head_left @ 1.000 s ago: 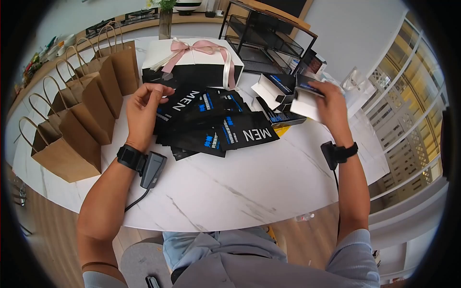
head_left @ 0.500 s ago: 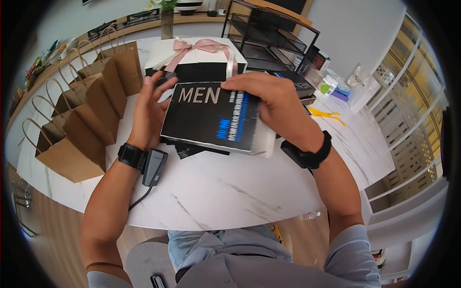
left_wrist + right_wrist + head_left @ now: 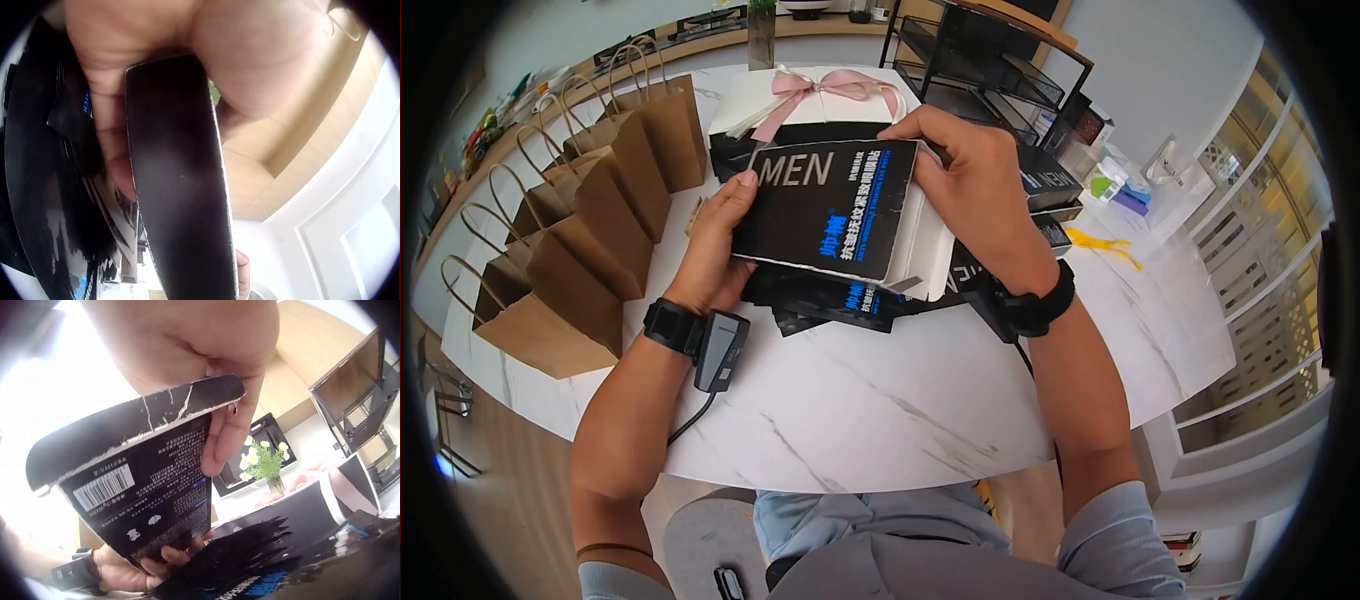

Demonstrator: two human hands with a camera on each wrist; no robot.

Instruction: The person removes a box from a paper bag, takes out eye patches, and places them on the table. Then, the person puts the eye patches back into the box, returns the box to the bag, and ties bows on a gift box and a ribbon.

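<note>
A flat black box point(image 3: 825, 215) marked MEN is held tilted over a pile of black sachets point(image 3: 865, 308). My left hand point(image 3: 718, 240) grips its left end, thumb on the top face and fingers beneath. My right hand point(image 3: 975, 185) holds the far right corner, fingers bent over the edge by the open end. From that end a white inner flap point(image 3: 925, 255) sticks out. In the right wrist view the box's underside shows a barcode point(image 3: 104, 487), and its black end flap point(image 3: 137, 419) is creased white. The box's narrow side point(image 3: 178, 169) fills the left wrist view's middle.
Several brown paper bags point(image 3: 560, 300) stand in a row at the left. Behind the pile is a black-and-white gift box point(image 3: 740, 118) with a pink ribbon point(image 3: 840, 85). More black MEN boxes point(image 3: 1050, 185) and a yellow strip point(image 3: 1105, 242) lie at the right.
My right hand has brought the box from the right side over the sachets. My left hand, empty a second ago, now grips the box's left end, and the box has tilted.
</note>
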